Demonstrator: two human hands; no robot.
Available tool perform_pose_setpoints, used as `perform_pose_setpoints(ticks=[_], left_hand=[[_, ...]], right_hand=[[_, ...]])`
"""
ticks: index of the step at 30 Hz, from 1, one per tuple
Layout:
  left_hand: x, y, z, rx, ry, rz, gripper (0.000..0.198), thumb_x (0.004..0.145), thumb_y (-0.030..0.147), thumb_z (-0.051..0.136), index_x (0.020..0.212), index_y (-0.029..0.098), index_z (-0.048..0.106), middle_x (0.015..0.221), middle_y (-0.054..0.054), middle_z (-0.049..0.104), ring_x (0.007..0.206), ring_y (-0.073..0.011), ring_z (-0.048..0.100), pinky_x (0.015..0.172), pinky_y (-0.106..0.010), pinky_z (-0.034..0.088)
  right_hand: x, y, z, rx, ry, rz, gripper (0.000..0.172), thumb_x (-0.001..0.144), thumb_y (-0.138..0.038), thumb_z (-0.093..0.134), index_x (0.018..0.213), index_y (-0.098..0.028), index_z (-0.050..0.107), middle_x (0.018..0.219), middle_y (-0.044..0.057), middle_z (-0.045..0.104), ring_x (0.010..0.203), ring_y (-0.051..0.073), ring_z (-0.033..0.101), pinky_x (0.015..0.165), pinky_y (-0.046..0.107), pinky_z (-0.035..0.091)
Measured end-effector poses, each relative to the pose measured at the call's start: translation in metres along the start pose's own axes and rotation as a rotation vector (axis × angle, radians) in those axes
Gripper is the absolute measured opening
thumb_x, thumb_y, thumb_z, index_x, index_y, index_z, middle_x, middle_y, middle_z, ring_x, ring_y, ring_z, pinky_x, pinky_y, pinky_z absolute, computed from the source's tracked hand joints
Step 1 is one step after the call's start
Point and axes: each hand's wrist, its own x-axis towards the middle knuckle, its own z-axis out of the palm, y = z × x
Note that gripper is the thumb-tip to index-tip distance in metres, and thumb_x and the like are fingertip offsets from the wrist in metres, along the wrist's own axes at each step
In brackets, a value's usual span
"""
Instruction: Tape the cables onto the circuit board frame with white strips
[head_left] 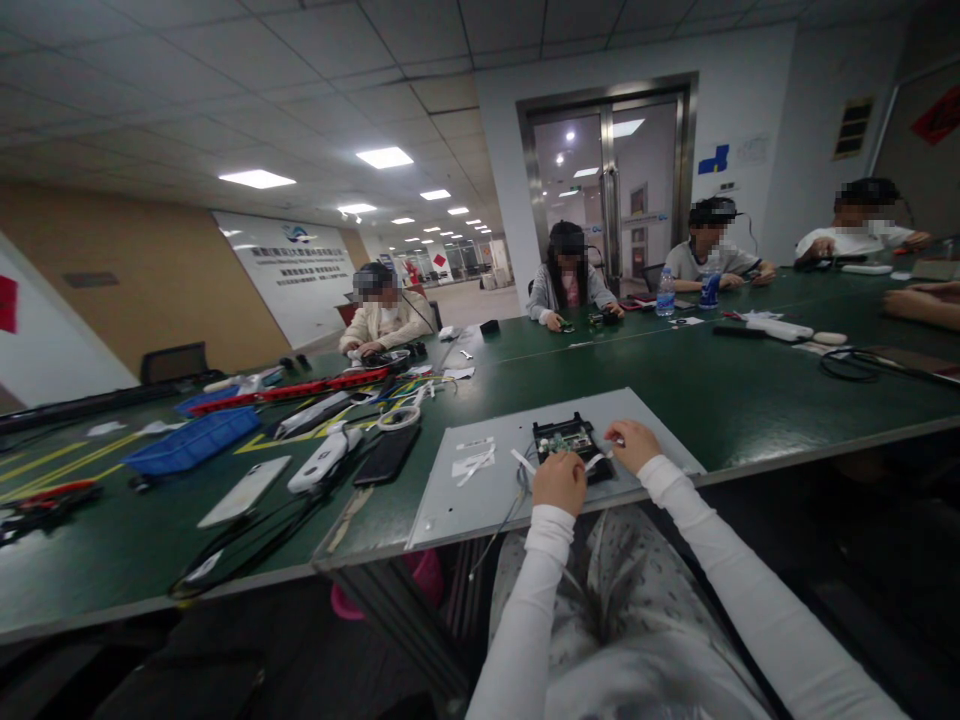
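Note:
A black plastic frame with a green circuit board [564, 441] in it lies on a light grey metal panel [480, 510] at the table's near edge. My left hand [559, 483] is at the frame's near left side, its fingers curled in and largely hidden by the back of the hand. At the right side of the frame, my right hand [634, 446] has its fingertips pinched together; whatever they hold is too small to make out. A white ribbon strip [596, 461] shows between the hands. Thin grey wires [519, 490] trail from the frame over the panel's edge.
On my left are a black phone [387, 456], a white phone [244, 491], a white power strip [325, 457] and a blue tray [192, 441]. White paper strips [475, 462] lie on the panel. Several people sit across the green table [757, 400], with bottles [665, 292] near them.

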Motion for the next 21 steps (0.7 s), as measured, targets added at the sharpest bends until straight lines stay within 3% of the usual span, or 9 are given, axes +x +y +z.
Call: perform_pose_setpoints(ticks=[8, 15, 21], left_hand=[[-0.0003, -0.001, 0.0015, -0.009, -0.004, 0.006, 0.018, 0.073, 0.011, 0.04, 0.072, 0.019, 0.056, 0.08, -0.002, 0.058, 0.082, -0.0159, 0.051, 0.074, -0.029, 0.039], [-0.0017, -0.0011, -0.0004, -0.036, 0.065, 0.06, 0.021, 0.069, 0.008, 0.041, 0.08, 0.02, 0.054, 0.082, -0.002, 0.058, 0.084, -0.0158, 0.051, 0.074, -0.028, 0.039], [-0.0018, -0.0009, -0.0014, -0.102, 0.021, 0.118, 0.031, 0.064, 0.003, 0.041, 0.087, 0.021, 0.052, 0.084, 0.001, 0.061, 0.086, -0.0153, 0.051, 0.077, -0.027, 0.038]], right_hand=[[0.0026, 0.0068, 0.0022, -0.021, 0.034, 0.036, 0.027, 0.056, -0.001, 0.047, 0.072, -0.019, 0.059, 0.074, 0.001, 0.059, 0.07, 0.011, 0.05, 0.064, 0.021, 0.035], [0.0035, 0.0098, 0.0042, -0.021, 0.071, 0.072, 0.026, 0.057, -0.001, 0.046, 0.071, -0.019, 0.059, 0.072, 0.001, 0.059, 0.068, 0.012, 0.05, 0.063, 0.021, 0.035], [0.0027, 0.0077, 0.0028, -0.026, 0.066, 0.074, 0.019, 0.06, -0.007, 0.049, 0.07, -0.019, 0.059, 0.071, 0.001, 0.059, 0.066, 0.011, 0.05, 0.063, 0.021, 0.035]])
